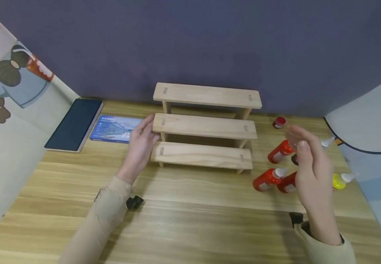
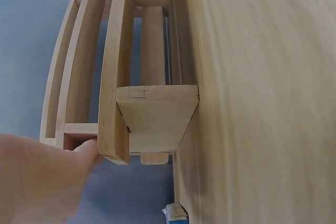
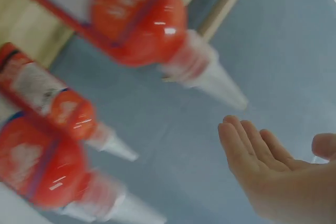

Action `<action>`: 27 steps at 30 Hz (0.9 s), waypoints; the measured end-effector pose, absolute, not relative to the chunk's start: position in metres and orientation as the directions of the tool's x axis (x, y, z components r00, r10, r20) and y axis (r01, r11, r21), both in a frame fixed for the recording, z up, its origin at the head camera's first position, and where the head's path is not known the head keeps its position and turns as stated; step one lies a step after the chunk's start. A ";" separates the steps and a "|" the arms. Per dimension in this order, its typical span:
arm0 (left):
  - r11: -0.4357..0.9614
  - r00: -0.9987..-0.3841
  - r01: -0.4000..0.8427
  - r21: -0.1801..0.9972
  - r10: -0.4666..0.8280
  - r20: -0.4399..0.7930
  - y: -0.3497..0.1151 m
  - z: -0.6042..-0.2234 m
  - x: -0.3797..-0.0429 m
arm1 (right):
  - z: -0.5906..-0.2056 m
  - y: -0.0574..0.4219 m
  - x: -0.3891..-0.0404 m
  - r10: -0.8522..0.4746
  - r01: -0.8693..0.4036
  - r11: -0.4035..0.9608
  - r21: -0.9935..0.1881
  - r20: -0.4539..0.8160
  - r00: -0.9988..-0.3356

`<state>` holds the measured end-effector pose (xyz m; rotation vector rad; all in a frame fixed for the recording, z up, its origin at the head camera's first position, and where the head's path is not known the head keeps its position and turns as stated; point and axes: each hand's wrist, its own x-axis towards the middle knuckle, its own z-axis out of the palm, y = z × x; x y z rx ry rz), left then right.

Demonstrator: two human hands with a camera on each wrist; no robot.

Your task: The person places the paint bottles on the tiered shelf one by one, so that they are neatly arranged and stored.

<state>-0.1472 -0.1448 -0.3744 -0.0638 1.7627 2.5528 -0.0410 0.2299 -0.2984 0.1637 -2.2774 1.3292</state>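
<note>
A three-tier wooden stand [image 1: 205, 126] is set against the dark back panel. At its left end my left hand [image 1: 139, 146] grips the middle tier; in the left wrist view the thumb [image 2: 90, 150] reaches in behind the front board [image 2: 113, 77]. My right hand [image 1: 315, 176] is raised over a group of squeeze bottles, fingers extended, holding nothing. Among them are red bottles [image 1: 265, 180] with white nozzles and a yellow bottle [image 1: 338, 182], partly hidden by that hand. The right wrist view shows a blurred red bottle [image 3: 152, 24] near the fingertips [image 3: 231, 124].
A small dark-red jar [image 1: 279, 122] stands right of the stand. To the left lie a dark notebook [image 1: 74, 124] and a blue box [image 1: 112, 128] with a landscape picture. Partition walls bound the wooden table [image 1: 190, 216] on the left, back and right.
</note>
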 end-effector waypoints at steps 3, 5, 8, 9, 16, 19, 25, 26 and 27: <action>-0.367 -0.998 -0.067 0.928 0.011 -0.068 -0.147 -0.375 -0.147 | -0.304 0.239 -0.034 0.145 -0.256 0.537 -0.804 0.387 -0.911; -0.365 -0.997 -0.074 0.928 0.012 -0.074 -0.147 -0.374 -0.147 | -0.310 0.246 -0.030 0.121 -0.230 0.544 -0.807 0.347 -0.930; -0.349 -0.997 -0.081 0.934 0.021 -0.079 -0.148 -0.374 -0.146 | -0.322 0.255 -0.025 0.070 -0.210 0.572 -0.793 0.302 -0.951; -0.342 -0.997 -0.081 0.936 0.022 -0.078 -0.148 -0.374 -0.146 | -0.325 0.257 -0.024 0.056 -0.204 0.586 -0.784 0.290 -0.955; -0.315 -0.998 -0.068 0.947 0.022 -0.064 -0.147 -0.377 -0.147 | -0.345 0.261 -0.018 -0.010 -0.163 0.647 -0.745 0.205 -0.979; -0.306 -0.998 -0.061 0.950 0.023 -0.057 -0.148 -0.378 -0.147 | -0.352 0.261 -0.017 -0.011 -0.145 0.660 -0.737 0.184 -0.983; -0.297 -0.997 -0.072 0.952 0.024 -0.068 -0.147 -0.378 -0.146 | -0.362 0.262 -0.017 -0.010 -0.072 0.676 -0.734 0.088 -0.996; -0.296 -0.997 -0.073 0.952 0.023 -0.069 -0.147 -0.377 -0.146 | -0.363 0.262 -0.017 -0.014 -0.063 0.668 -0.742 0.072 -0.997; -0.296 -0.997 -0.074 0.952 0.023 -0.071 -0.147 -0.377 -0.146 | -0.364 0.262 -0.017 -0.019 -0.058 0.659 -0.750 0.061 -0.998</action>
